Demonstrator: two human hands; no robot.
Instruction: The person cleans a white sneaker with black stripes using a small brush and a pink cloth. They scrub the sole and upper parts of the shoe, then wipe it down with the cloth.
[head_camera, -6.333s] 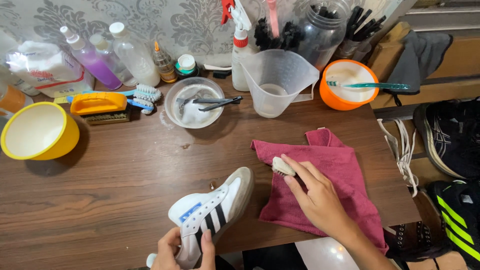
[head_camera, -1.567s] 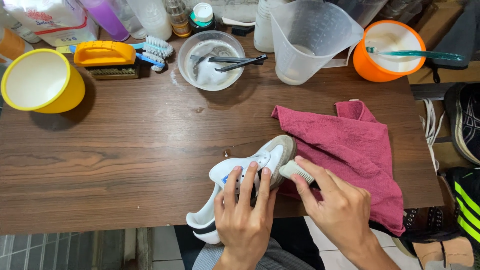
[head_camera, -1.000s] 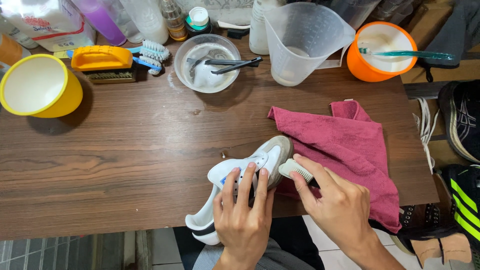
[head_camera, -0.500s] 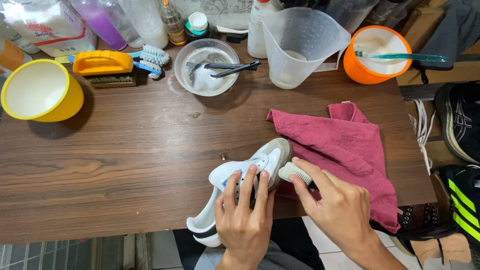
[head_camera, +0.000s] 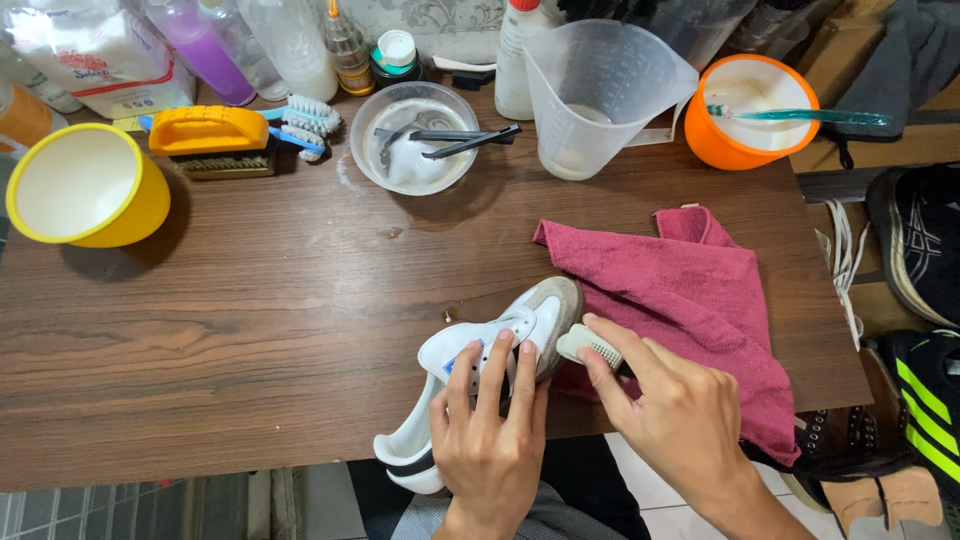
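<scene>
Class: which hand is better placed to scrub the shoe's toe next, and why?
Probably the right hand: it holds the brush against the shoe at its toe, while the left hand steadies it.

Table (head_camera: 250, 330) – dark wood grain, matt, faint smears. Sneaker (head_camera: 500, 345) – smooth white leather look, greyish suede-like toe. Small brush (head_camera: 585, 345) – pale bristles. Towel (head_camera: 690, 300) – magenta cloth, soft nap. Measuring jug (head_camera: 600, 95) – translucent plastic. Yellow bowl (head_camera: 85, 185), orange bowl (head_camera: 750, 110) – glossy plastic.
</scene>
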